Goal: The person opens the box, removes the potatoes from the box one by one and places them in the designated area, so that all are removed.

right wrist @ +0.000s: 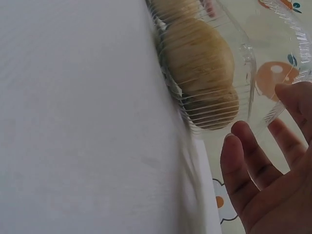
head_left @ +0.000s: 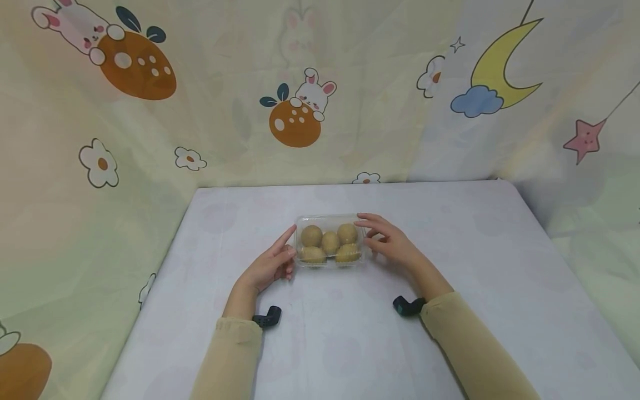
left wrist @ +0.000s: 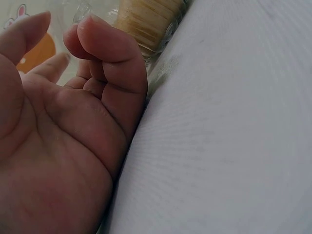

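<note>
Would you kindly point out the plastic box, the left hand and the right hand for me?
Plastic box (head_left: 328, 223): head view, on a bare, clear part near its far edge.
Left hand (head_left: 269, 265): head view, on the middle of the hand.
Right hand (head_left: 393, 243): head view, on the middle of the hand.

My head camera looks forward and down on the desk (head_left: 330, 333); both wrist views, much nearer, share the clear container (head_left: 330, 222)

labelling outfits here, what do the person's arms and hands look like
The left sleeve and right sleeve are plain tan. Each wrist wears a small, dark, bent camera. The left hand and right hand are bare, without gloves.
</note>
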